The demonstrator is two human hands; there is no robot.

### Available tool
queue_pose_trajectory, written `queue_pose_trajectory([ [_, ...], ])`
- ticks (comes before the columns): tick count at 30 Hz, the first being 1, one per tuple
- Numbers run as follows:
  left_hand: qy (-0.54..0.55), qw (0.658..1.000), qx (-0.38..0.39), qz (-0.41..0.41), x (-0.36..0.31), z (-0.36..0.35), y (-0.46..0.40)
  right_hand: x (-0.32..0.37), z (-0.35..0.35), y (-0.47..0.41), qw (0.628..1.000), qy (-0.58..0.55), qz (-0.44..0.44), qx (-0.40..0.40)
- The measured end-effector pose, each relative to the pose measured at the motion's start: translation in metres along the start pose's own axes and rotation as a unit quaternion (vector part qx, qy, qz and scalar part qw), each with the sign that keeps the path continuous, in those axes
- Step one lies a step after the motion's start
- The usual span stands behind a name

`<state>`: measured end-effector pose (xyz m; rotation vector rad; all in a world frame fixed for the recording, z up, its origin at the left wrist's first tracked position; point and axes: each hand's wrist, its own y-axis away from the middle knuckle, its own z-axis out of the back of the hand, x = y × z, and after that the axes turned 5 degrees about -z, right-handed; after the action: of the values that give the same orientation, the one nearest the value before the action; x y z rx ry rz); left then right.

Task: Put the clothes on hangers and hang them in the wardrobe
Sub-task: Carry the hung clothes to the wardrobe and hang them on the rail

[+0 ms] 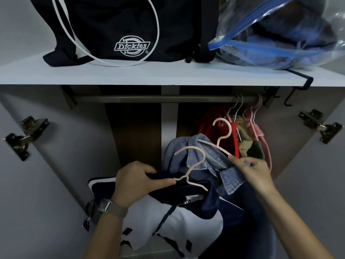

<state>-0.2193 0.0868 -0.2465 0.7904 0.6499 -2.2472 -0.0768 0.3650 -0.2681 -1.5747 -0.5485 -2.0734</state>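
We see a pale shelf across the top of the wardrobe, its front edge running left to right. On its left half sits a black bag w/ a white embroidered "Dickies" logo, its base near the front edge. White cord loops hang from the bag & rest on the shelf just in front of it. On the right half lies a clear plastic bag w/ a blue zip strip, stuffed w/ dark & blue fabric, touching the black bag's right side & bulging toward the front-right corner. At that corner a black hook clips over the shelf edge. Under the shelf a metal rail carries pink & white hangers w/ clothes, bunched at its right end.
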Motion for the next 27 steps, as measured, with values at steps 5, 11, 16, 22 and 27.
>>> queue_pose_trajectory([
  [5, -0.024, 0.999, -0.023, -0.012, -0.003, 0.006, -0.027, 0.012, -0.002, -0.045, 0.998, -0.048, -0.025, -0.013],
  [11, -0.029, 0.999, -0.031, -0.024, 0.0, 0.011, -0.045, 0.035, -0.002, -0.088, 0.996, -0.048, -0.026, -0.073],
  [16, -0.027, 0.999, -0.035, -0.025, 0.006, 0.012, -0.045, 0.042, -0.011, -0.122, 0.994, -0.042, -0.038, -0.094],
  [22, -0.063, 0.997, -0.028, -0.018, 0.014, 0.009, -0.045, 0.04, -0.03, -0.141, 0.994, 0.02, -0.027, -0.102],
  [27, -0.084, 0.995, -0.054, -0.027, 0.018, 0.007, -0.046, 0.027, -0.041, -0.15, 0.989, 0.116, -0.025, -0.093],
])
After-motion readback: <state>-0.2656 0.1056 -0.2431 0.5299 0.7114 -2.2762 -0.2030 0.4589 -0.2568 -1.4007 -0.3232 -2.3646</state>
